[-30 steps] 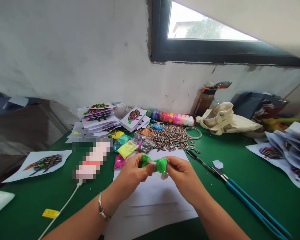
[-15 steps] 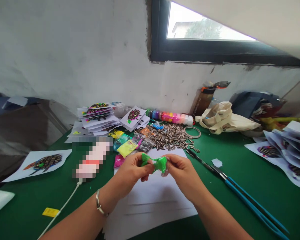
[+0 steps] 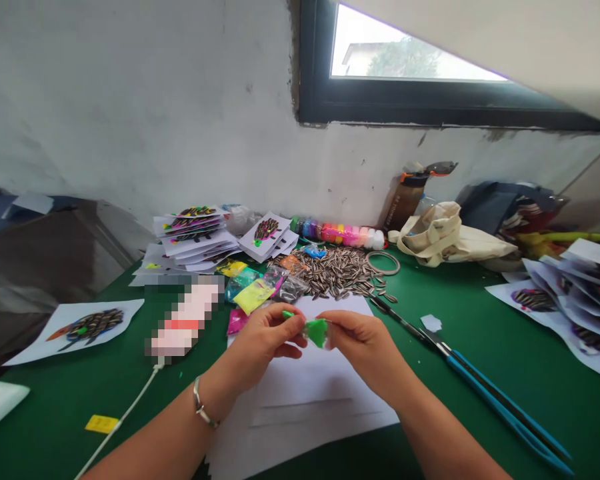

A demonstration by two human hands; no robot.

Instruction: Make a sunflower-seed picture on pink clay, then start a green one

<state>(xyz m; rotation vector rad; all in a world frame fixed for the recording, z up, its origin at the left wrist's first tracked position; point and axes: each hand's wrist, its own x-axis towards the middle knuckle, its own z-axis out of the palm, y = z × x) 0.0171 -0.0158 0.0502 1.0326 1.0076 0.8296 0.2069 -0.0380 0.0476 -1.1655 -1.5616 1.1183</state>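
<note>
Above the sheets of white paper [image 3: 325,413], both hands hold bright green modelling clay. My right hand [image 3: 363,337] pinches a clear plastic wrapper with a lump of green clay [image 3: 316,332] in it. Between the thumb and forefinger of my left hand [image 3: 267,337], a bit of green clay shows at the fingertips. The left fingertips are close to the lump; whether the two pieces still join is hidden. Other packets of clay, among them a yellow packet [image 3: 251,297] and a pink packet [image 3: 237,321], lie just beyond my left hand.
Sunflower seeds [image 3: 337,272] are heaped behind the paper, beside a roll of tape [image 3: 383,263]. Long blue-handled tweezers [image 3: 505,407] lie to the right. Stacks of seed-decorated cards [image 3: 200,243] stand at the back left. A bottle [image 3: 405,200] and a cloth bag [image 3: 440,237] are by the wall.
The green clay was stretched between both hands. Now most of it shows as one lump at my right fingers, with a small bit at the left fingertips.
</note>
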